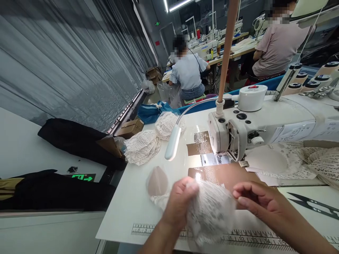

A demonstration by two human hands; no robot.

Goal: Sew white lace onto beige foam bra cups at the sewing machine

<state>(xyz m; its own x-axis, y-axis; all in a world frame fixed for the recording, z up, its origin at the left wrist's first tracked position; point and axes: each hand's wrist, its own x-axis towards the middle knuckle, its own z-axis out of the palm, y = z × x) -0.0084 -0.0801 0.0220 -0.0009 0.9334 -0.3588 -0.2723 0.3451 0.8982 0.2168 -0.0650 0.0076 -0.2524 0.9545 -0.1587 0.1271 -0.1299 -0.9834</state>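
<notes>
My left hand (180,197) is closed on the upper left edge of a white lace bra cup (212,208), which hangs blurred over the front of the table. Beside the cup's right edge, my right hand (261,201) has its fingers loosely curled, with a gap between thumb and forefinger; nothing shows between them. Left of my left hand lies a beige cup pad (158,181) with sheer fabric around it. Beyond my hands stands a white sewing machine (280,116), its presser foot (233,155) above the bed.
Lace stacks (143,146) lie at the table's far left. A lamp (173,143) arches over the table. Black thread snips (314,204) and more lace pieces (315,162) are at right. A printed ruler (254,238) lines the front edge. Two people sit at machines beyond.
</notes>
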